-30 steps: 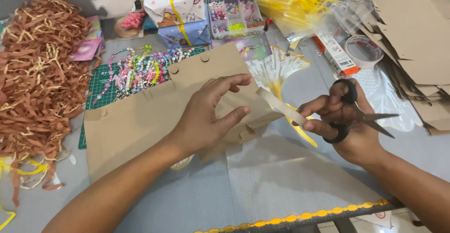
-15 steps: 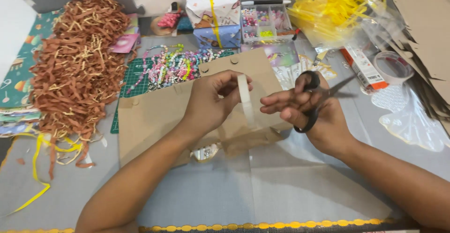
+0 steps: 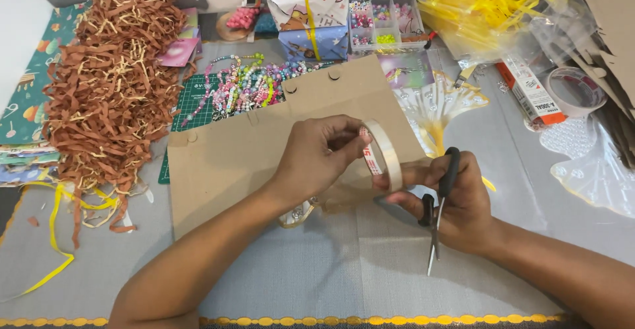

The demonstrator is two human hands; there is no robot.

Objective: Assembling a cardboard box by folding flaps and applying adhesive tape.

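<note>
I see my left hand pinching a tape roll, a thin pale, translucent ring with a red-and-white printed core, held on edge between the fingers, which are closed narrowly on its rim. My right hand touches the roll's lower edge with its fingertips while its fingers are hooked through the black handles of the scissors, whose closed blades point down toward me. Both hover above a brown cardboard sheet on the grey worktop, with shredded brown paper well off beyond my left fingers.
</note>
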